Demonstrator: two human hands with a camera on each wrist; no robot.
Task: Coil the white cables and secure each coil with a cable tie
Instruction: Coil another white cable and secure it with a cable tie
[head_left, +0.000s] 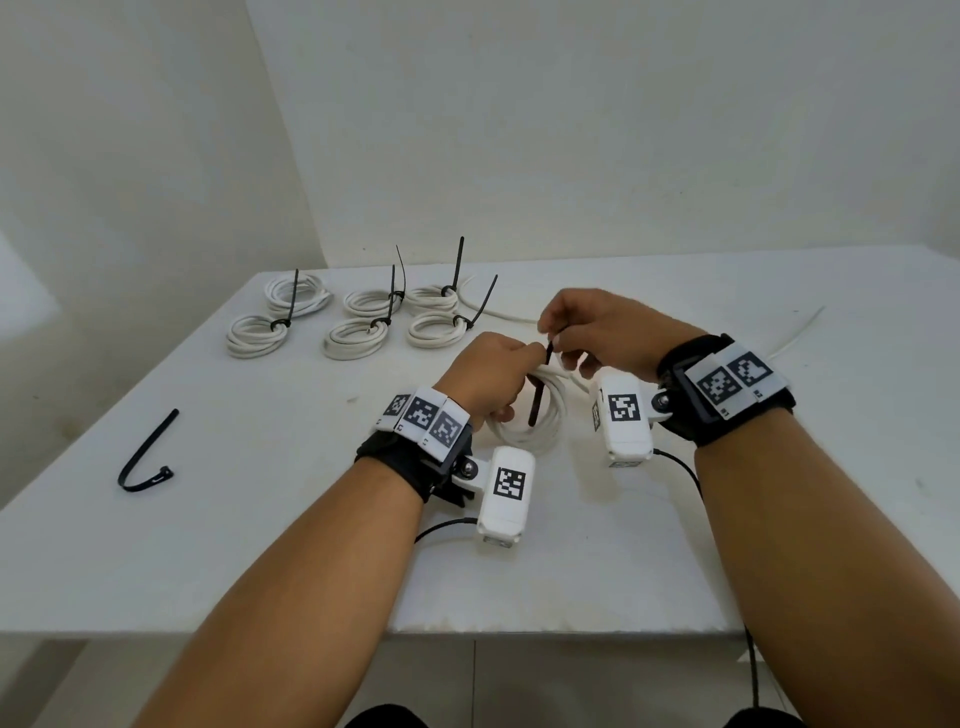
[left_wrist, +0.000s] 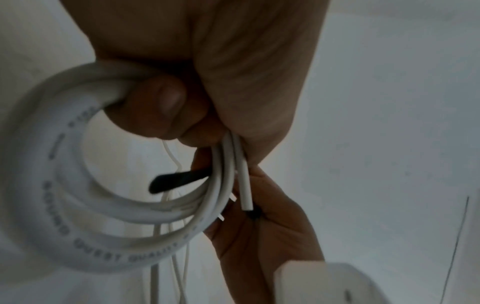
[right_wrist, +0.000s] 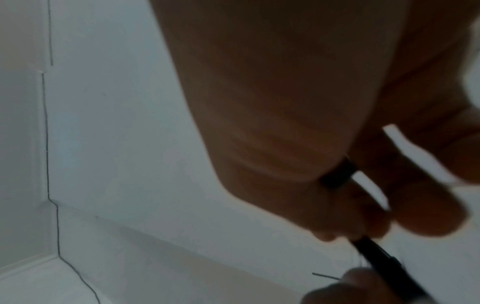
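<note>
White springy cable forms a coil (head_left: 540, 415) that looks light but eager to unwind, so it is best held where the loops bunch. The left hand (head_left: 485, 376) grips it there, fingers curled round the strands above the table (head_left: 260, 519). The right hand (head_left: 605, 327) pinches a stiff black cable tie (head_left: 537, 400) crossing the coil.

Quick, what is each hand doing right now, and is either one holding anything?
Left hand: closed, gripping the white cable coil.
Right hand: closed, pinching the black cable tie that runs around the coil.
</note>
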